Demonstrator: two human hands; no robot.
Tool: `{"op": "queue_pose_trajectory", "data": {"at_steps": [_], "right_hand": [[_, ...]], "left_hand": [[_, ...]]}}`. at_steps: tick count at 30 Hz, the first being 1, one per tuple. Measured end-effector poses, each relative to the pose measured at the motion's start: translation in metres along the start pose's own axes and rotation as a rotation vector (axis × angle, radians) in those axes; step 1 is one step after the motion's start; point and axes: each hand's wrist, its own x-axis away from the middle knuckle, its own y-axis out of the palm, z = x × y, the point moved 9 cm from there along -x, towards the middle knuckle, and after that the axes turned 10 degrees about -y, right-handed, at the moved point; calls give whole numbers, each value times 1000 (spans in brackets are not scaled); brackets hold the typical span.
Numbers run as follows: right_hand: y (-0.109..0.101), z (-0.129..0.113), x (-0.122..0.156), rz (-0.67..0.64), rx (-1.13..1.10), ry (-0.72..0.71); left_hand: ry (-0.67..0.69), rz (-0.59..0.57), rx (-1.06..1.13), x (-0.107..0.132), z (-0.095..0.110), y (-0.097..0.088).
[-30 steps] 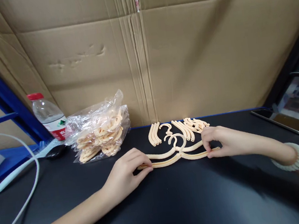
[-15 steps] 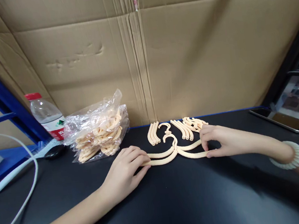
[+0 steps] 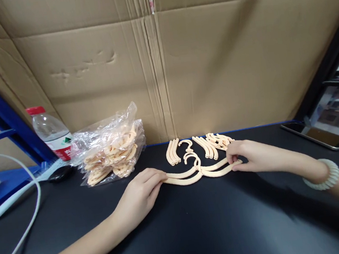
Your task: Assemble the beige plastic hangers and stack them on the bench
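You pinch the near hanger [image 3: 185,181] between both hands at the center of the frame, the left hand [image 3: 143,190] closed on one end and the right hand [image 3: 242,155], below a beaded bracelet [image 3: 325,174], closed on the other. A second hanger [image 3: 214,166] lies close behind it on the black table [image 3: 183,236]. Loose bars [image 3: 173,151] sit just above, while a clear bag [image 3: 110,150] of cream parts rests beside a bottle [image 3: 53,133] at center left.

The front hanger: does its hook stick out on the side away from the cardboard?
No, the front hanger has its hook on the side facing the cardboard.
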Motion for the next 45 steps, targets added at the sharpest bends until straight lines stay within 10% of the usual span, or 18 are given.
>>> {"op": "queue_pose_trajectory", "data": {"at_steps": [28,45], "right_hand": [[3,8,0,4,-58,39],[-18,3,-13,292,13,-19]], "left_hand": [[-76,4,92,-2,-10,2],[-347,-31,156,-18,-29,-6]]}}
